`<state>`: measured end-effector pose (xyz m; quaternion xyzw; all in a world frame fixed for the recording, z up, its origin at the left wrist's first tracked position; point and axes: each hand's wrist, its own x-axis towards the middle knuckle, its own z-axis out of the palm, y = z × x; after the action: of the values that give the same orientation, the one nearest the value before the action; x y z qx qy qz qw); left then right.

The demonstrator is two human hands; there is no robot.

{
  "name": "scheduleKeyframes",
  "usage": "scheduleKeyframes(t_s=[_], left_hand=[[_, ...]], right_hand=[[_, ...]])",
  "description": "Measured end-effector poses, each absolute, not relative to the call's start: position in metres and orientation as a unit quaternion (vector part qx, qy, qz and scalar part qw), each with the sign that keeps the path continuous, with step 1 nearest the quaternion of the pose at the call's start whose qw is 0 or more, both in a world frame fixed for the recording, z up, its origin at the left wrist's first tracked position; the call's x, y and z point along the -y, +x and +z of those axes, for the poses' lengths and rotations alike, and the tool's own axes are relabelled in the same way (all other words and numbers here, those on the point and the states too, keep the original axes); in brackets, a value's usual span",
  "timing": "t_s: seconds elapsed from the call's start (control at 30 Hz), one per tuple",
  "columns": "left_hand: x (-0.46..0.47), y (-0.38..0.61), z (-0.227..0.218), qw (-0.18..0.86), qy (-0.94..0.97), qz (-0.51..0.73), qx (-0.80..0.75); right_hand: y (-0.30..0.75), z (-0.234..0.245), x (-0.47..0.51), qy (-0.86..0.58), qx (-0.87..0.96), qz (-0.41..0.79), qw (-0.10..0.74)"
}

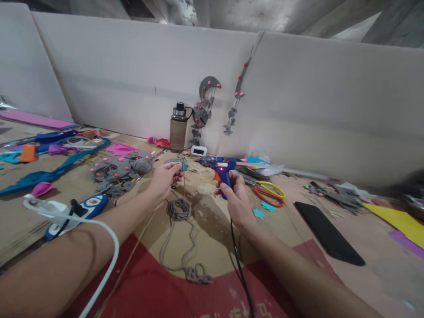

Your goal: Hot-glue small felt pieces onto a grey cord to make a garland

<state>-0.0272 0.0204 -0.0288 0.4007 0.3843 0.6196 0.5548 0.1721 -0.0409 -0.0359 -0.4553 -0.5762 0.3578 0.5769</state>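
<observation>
Two bare hands are at work over a cardboard-covered surface (212, 229). The left hand (164, 176) pinches a small teal felt piece (184, 166) between thumb and fingertips, held a little above the surface. A grey cord (178, 208) hangs from that pinch, coils loosely below it and trails toward the person into a second tangle. The right hand (233, 196) is wrapped firmly round the handle of a blue glue gun (225, 169), fingers closed. A red light glows on its body, and its nozzle points left toward the felt piece (whether the tip touches it I cannot tell). A black cable (239, 260) runs from the gun's handle back along the right forearm.

Just right of the gun lie scissors (270, 194) with yellow and orange handles, and two teal flower cut-outs (259, 213) beside them. Farther right is a flat black slab (329, 232). Behind the hands, against the white wall panel (132, 79), stand a water bottle (178, 128) and a small white device (198, 150), with grey felt hangings (205, 104) dotted with pink leaning above. To the left sit a grey yarn ball (143, 165) and grey felt scraps (112, 174), and a white cable (106, 238) crosses the left forearm.
</observation>
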Motion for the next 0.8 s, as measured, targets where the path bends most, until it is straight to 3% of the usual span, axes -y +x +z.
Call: scheduleKeyframes(t_s=[0.2,0.3,0.47,0.63,0.8], left_hand=[[-0.021,-0.028,-0.034,0.557,0.388,0.619,-0.395],[-0.021,-0.028,-0.036,0.557,0.375,0.619,-0.408],[-0.019,-0.025,-0.034,0.556,0.372,0.618,-0.413],[-0.012,-0.019,-0.032,0.570,0.369,0.599,-0.424],[-0.004,-0.011,-0.033,0.544,0.418,0.584,-0.434]], right_hand=[[0.164,-0.033,0.058,-0.380,0.591,0.407,0.583],[0.164,-0.032,0.060,-0.406,0.585,0.379,0.592],[0.165,-0.034,0.057,-0.493,0.535,0.449,0.519],[0.160,-0.039,0.052,-0.418,0.442,0.478,0.634],[0.154,-0.045,0.049,-0.388,0.353,0.558,0.643]])
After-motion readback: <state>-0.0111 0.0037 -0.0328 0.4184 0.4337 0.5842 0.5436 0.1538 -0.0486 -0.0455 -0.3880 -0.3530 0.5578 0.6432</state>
